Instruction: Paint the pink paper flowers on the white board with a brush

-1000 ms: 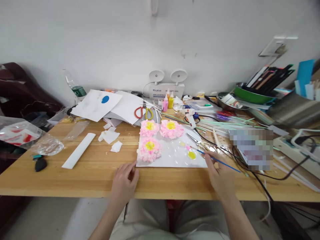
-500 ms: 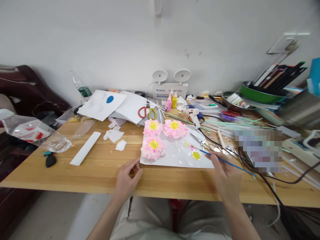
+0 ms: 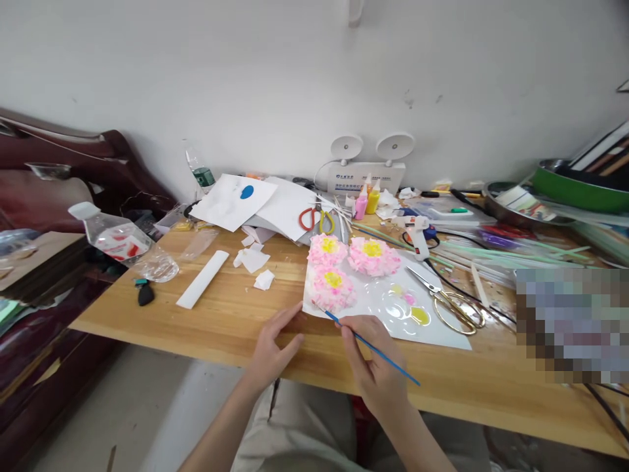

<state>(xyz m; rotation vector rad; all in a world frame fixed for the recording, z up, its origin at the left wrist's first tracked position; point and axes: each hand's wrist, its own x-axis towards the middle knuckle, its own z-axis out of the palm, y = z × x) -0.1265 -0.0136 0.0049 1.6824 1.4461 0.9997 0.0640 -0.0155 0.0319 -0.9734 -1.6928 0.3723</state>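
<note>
— Largest entry on your feed?
— I log one wooden table (image 3: 221,328), its front edge crossing my view. Next, one white sheet (image 3: 445,335), laid close to that front edge.
— Next size down?
— Right hand (image 3: 378,364): I see thumb and fingers pinched together round a slim blue paintbrush (image 3: 388,360), its handle end slanting back towards the table's front edge. Left hand (image 3: 275,347): loosely curved, thumb well apart from the index finger, nothing visible in its grasp; index fingertip at the sheet's near left corner.
— Middling pieces?
— Gold-handled scissors (image 3: 434,289), one pair, lying across the sheet's right edge, blades pointing to the back left. White glue gun (image 3: 417,237), one, just beside the sheet's back right corner. Front-left flower (image 3: 333,288), near the sheet's near left corner; rear-right flower (image 3: 374,255), by the back edge; rear-left flower (image 3: 327,250), directly behind the front one. All ruffled, pink, yellow-centred.
— Smallest?
— Yellow paint puddle (image 3: 420,316) and pink paint puddle (image 3: 409,299), both towards the sheet's right edge.
— And the paintbrush's tip?
— At the near rim of the front-left flower; whether it touches, I cannot tell.
</note>
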